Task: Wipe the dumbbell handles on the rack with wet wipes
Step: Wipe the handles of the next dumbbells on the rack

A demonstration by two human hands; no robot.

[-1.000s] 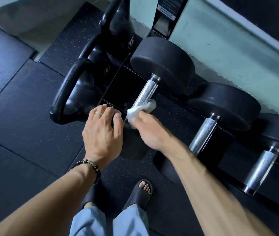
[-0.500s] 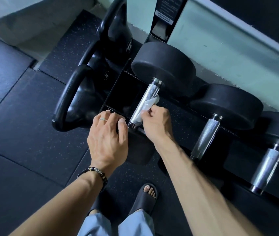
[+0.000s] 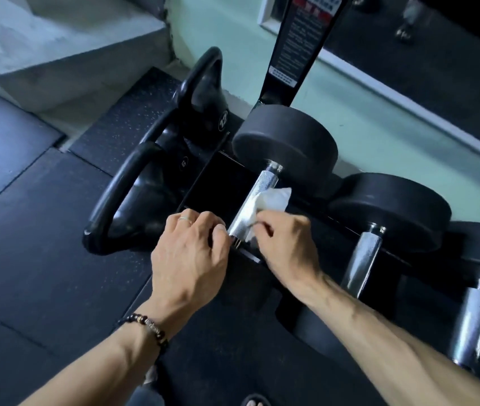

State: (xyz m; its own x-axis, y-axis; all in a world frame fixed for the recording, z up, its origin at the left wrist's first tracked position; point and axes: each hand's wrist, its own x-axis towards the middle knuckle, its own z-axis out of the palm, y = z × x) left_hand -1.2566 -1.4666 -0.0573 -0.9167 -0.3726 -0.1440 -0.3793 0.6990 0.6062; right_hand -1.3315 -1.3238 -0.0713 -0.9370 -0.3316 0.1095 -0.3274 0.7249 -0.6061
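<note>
Three black dumbbells lie side by side on a black rack point(image 3: 212, 183). The leftmost dumbbell's knurled chrome handle point(image 3: 265, 183) runs from its far head point(image 3: 285, 142) toward me. A crumpled white wet wipe point(image 3: 268, 200) is pressed on the middle of that handle by my right hand point(image 3: 288, 244), which pinches it. My left hand point(image 3: 192, 253), with a ring and a bead bracelet, grips the near head of the same dumbbell, which it hides. To the right are the second handle point(image 3: 363, 256) and the third handle point(image 3: 476, 317), both bare.
Black kettlebells point(image 3: 133, 197) stand left of the rack on rubber floor mats point(image 3: 28, 230). A black rack upright with a label point(image 3: 300, 51) rises behind the dumbbells against a pale green wall point(image 3: 379, 118). A sandalled foot point(image 3: 255, 401) shows at the bottom edge.
My right hand has slid the wipe up the leftmost handle from its near end to its middle. My left hand has stayed on the near head. The camera has tilted up.
</note>
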